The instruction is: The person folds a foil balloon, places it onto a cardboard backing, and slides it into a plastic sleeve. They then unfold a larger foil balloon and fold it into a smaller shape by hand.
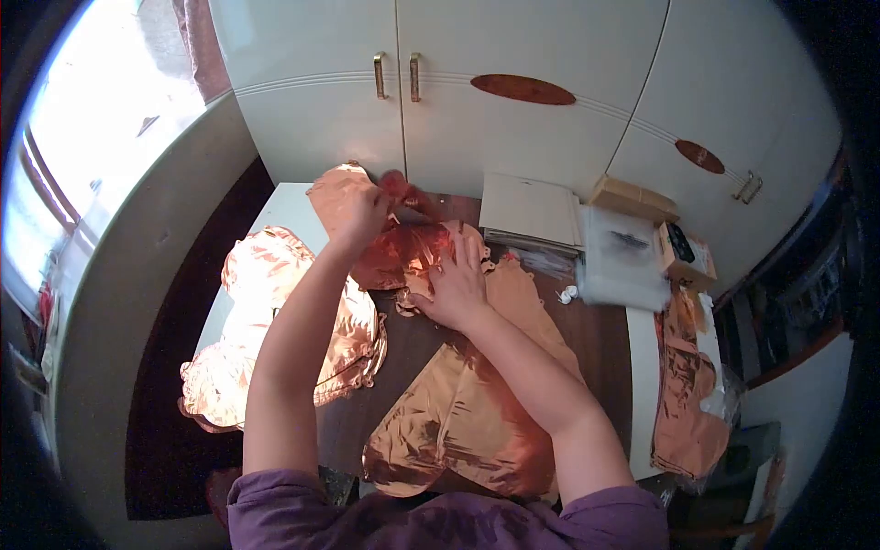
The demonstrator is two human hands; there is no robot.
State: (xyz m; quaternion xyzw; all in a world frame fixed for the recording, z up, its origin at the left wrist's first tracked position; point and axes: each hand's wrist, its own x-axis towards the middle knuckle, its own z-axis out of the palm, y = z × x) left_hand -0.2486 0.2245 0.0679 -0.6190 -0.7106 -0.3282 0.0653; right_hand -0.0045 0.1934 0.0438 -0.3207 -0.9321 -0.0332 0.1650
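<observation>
My left hand (pixel 368 213) is closed at the far side of the table, by the top of a flat copper-coloured foil balloon (pixel 403 252). What its fingers pinch is too small to make out. Just beyond them is a round reddish, see-through thing (pixel 393 181). My right hand (pixel 458 286) lies with fingers spread on the same foil balloon, pressing its right part. A larger shiny foil balloon (pixel 344 344) lies flat at the left, partly behind my left forearm. Another flat foil balloon (pixel 449 422) stretches from under my right forearm toward my body.
On the right stand a stack of pale cardboard sheets (pixel 530 211), clear plastic packets (pixel 619 261), and a small box (pixel 686 255). More folded copper foil (pixel 686 412) hangs at the right edge. A crumpled white scrap (pixel 568 294) lies nearby. White cupboard doors (pixel 532 46) close off the back.
</observation>
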